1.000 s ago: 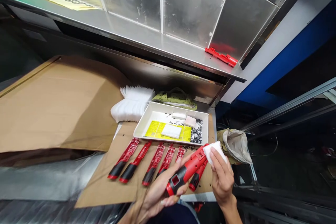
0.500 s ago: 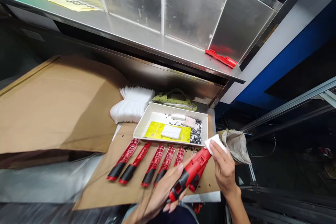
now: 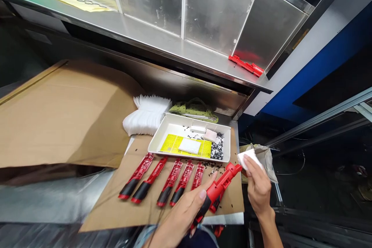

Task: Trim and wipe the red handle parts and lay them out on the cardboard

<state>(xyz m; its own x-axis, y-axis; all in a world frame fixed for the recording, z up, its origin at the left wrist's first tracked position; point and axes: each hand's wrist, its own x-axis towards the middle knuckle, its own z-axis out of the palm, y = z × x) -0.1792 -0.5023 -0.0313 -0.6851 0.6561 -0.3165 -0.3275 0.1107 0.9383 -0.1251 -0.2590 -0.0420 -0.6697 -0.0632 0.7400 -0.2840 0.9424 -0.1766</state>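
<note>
My left hand (image 3: 188, 209) is wrapped round the black grip of a red and black plastic tool housing (image 3: 221, 184), which tilts up to the right. Pinched in the fingers of my right hand (image 3: 257, 184) is a folded white wipe (image 3: 250, 159), just off the housing's upper tip. Left of the held piece, several more red and black housing halves (image 3: 167, 190) lie in a row on the cardboard sheet (image 3: 116, 217). Another such part (image 3: 215, 203) shows partly behind the held housing.
Behind the row stands a white tray (image 3: 154, 143) with a yellow label sheet, white pads and small black bits. A stack of white wipes (image 3: 145, 118), a green bag (image 3: 194, 112) and a large cardboard box (image 3: 58, 120) surround it. A red part (image 3: 247, 66) rests on the metal ledge.
My right hand has drawn the wipe off the housing's tip, to the right. My left hand has turned the housing and shifted it slightly right.
</note>
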